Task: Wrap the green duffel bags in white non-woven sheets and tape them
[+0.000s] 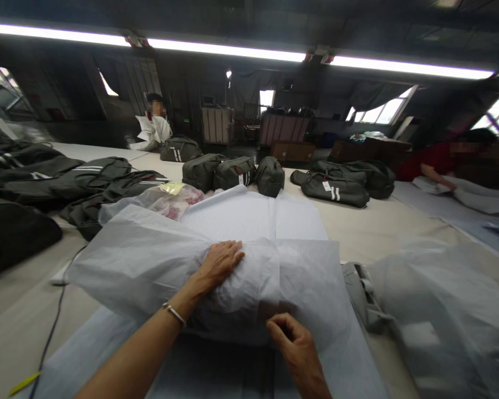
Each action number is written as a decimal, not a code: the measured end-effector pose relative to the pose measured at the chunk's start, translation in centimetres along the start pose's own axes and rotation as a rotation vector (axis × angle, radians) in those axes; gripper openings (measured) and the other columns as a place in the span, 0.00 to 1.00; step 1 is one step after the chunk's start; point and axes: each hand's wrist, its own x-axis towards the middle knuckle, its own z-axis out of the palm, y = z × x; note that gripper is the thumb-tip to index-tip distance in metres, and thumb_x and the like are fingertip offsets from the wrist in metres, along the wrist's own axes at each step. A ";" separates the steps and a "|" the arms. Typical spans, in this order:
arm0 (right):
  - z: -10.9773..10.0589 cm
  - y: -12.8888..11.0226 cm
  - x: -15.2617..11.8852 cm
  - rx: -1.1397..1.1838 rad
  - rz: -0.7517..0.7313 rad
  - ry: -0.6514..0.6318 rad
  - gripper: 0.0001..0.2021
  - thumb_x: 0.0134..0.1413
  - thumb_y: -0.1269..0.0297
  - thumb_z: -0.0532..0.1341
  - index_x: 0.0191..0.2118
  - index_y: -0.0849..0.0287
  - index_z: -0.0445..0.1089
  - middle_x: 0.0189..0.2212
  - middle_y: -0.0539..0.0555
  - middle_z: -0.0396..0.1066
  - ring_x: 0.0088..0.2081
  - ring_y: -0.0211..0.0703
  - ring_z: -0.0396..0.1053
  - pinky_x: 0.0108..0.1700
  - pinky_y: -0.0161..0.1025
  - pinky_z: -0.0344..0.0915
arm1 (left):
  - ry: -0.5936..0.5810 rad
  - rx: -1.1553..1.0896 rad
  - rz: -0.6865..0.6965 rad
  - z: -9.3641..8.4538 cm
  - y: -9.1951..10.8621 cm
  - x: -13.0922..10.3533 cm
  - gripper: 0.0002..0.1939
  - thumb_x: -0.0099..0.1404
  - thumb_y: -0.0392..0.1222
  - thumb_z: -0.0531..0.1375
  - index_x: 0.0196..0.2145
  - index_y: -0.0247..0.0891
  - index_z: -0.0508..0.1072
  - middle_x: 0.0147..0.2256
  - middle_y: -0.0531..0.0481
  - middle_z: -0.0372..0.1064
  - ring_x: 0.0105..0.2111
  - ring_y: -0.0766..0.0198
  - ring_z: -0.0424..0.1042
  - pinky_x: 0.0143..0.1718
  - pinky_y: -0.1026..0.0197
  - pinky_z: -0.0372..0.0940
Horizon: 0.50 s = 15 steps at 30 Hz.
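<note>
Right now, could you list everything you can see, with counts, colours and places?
Wrapped bundle: one, whitish, front centre
Bags: at least eight, dark green-grey, left and beyond bundle
Plastic bag: one, clear, left
Plastic wrap: count unclear, translucent, right
Table: one or more, cream, beneath
Device: one, grey, right of bundle
Cord: one, dark, left
Strip: one, yellow, lower left
Light tubes: four, white, overhead
Windows: several, bright, background
Other people: two, one red-sleeved, far left and right
Bracelet: one, silvery, left wrist
Hands: two, bare; left on bundle, right nearer
</note>
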 end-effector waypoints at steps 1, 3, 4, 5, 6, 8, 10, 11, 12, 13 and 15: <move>0.0 0.1 -0.1 -0.008 -0.004 0.029 0.22 0.48 0.40 0.62 0.29 0.58 0.73 0.24 0.50 0.71 0.29 0.43 0.68 0.33 0.35 0.65 | 0.009 -0.006 0.003 0.0 0.0 -0.1 0.22 0.74 0.47 0.46 0.59 0.34 0.66 0.57 0.38 0.67 0.58 0.52 0.65 0.60 0.50 0.57; -0.1 0.0 -0.3 -0.040 0.002 0.133 0.23 0.47 0.39 0.62 0.28 0.58 0.72 0.24 0.50 0.70 0.29 0.43 0.68 0.34 0.35 0.65 | 0.023 -0.012 0.004 -0.1 0.0 -0.2 0.21 0.75 0.47 0.46 0.58 0.36 0.66 0.56 0.40 0.69 0.57 0.54 0.67 0.59 0.51 0.58; -0.3 -0.1 -0.3 -0.053 0.010 0.197 0.24 0.47 0.38 0.62 0.29 0.58 0.72 0.26 0.51 0.71 0.30 0.44 0.69 0.34 0.36 0.66 | 0.025 -0.012 0.003 -0.1 0.0 -0.2 0.21 0.75 0.47 0.46 0.57 0.37 0.66 0.55 0.40 0.69 0.56 0.54 0.68 0.59 0.51 0.58; -0.7 -0.4 -0.2 -0.067 0.015 0.255 0.25 0.47 0.37 0.61 0.33 0.57 0.72 0.27 0.51 0.72 0.30 0.45 0.70 0.35 0.37 0.67 | 0.026 -0.011 0.002 -0.1 0.1 -0.3 0.20 0.75 0.47 0.46 0.57 0.37 0.67 0.54 0.41 0.70 0.55 0.54 0.68 0.59 0.51 0.58; -1.1 -0.8 0.0 -0.091 0.012 0.304 0.26 0.48 0.36 0.60 0.37 0.57 0.73 0.28 0.52 0.73 0.31 0.45 0.71 0.35 0.37 0.67 | 0.025 -0.010 0.002 -0.1 0.1 -0.4 0.20 0.74 0.47 0.46 0.56 0.36 0.67 0.54 0.41 0.70 0.55 0.54 0.68 0.59 0.52 0.58; -2.2 -2.4 1.1 -0.203 -0.036 0.339 0.29 0.50 0.36 0.58 0.46 0.57 0.72 0.29 0.52 0.74 0.31 0.46 0.71 0.37 0.39 0.67 | 0.022 -0.008 0.002 -0.1 0.2 -0.5 0.20 0.74 0.47 0.46 0.55 0.37 0.68 0.53 0.41 0.71 0.55 0.54 0.69 0.58 0.52 0.58; -3.2 -4.6 2.8 -0.411 -0.089 0.297 0.27 0.53 0.38 0.56 0.47 0.55 0.72 0.30 0.52 0.73 0.31 0.46 0.70 0.37 0.41 0.65 | 0.026 -0.006 -0.004 -0.1 0.3 -0.6 0.20 0.74 0.48 0.46 0.55 0.38 0.68 0.53 0.42 0.71 0.55 0.54 0.68 0.58 0.51 0.58; -3.4 -5.7 3.7 -0.518 -0.098 0.263 0.25 0.54 0.39 0.56 0.44 0.54 0.73 0.30 0.52 0.74 0.32 0.46 0.70 0.37 0.41 0.63 | 0.028 -0.006 -0.007 -0.2 0.3 -0.6 0.19 0.74 0.48 0.46 0.55 0.38 0.68 0.53 0.42 0.71 0.55 0.54 0.68 0.58 0.51 0.58; -3.5 -6.8 4.8 -0.604 -0.088 0.224 0.22 0.55 0.40 0.56 0.41 0.53 0.74 0.30 0.52 0.74 0.33 0.46 0.70 0.37 0.40 0.62 | 0.031 -0.007 -0.009 -0.2 0.4 -0.7 0.19 0.74 0.47 0.46 0.55 0.39 0.68 0.53 0.42 0.71 0.55 0.54 0.68 0.58 0.50 0.58; -3.4 -7.7 5.8 -0.664 -0.063 0.184 0.20 0.55 0.41 0.56 0.37 0.52 0.74 0.30 0.52 0.74 0.33 0.46 0.70 0.35 0.40 0.60 | 0.033 -0.010 -0.011 -0.2 0.5 -0.7 0.19 0.75 0.47 0.46 0.55 0.39 0.67 0.53 0.42 0.71 0.55 0.54 0.68 0.58 0.50 0.58; -2.8 -8.9 7.5 -0.696 -0.028 0.136 0.18 0.56 0.43 0.56 0.31 0.53 0.71 0.27 0.50 0.72 0.31 0.44 0.68 0.33 0.38 0.57 | 0.034 -0.017 -0.019 -0.3 0.5 -0.8 0.19 0.75 0.46 0.46 0.56 0.39 0.67 0.54 0.42 0.70 0.55 0.54 0.68 0.58 0.50 0.58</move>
